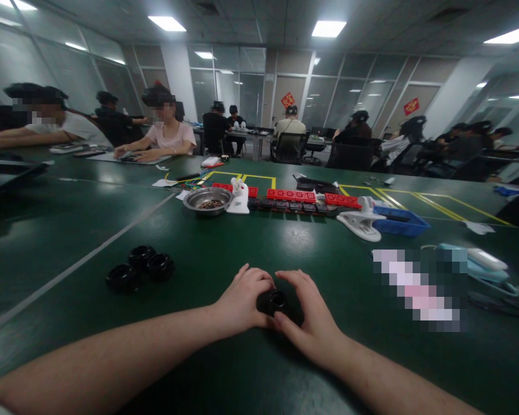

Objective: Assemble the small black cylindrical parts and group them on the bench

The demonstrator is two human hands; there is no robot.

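At nine o'clock my left hand (247, 295) clasps a glossy black, round, hollow, plastic-looking piece (270, 302); at three my right hand (313, 320) curves around it, grip unclear.

Left forearm (125, 354): slants up from the lower left corner, bare.
Left hand (246, 297): lower centre, back upward, fingers bent, thumb reaching rightward; grip unclear.
Right forearm (384, 369): bare, rising from the lower right.
Right hand (311, 317): facing the left, fingers curved, thumb parted from them.
Thumb tips: close together.
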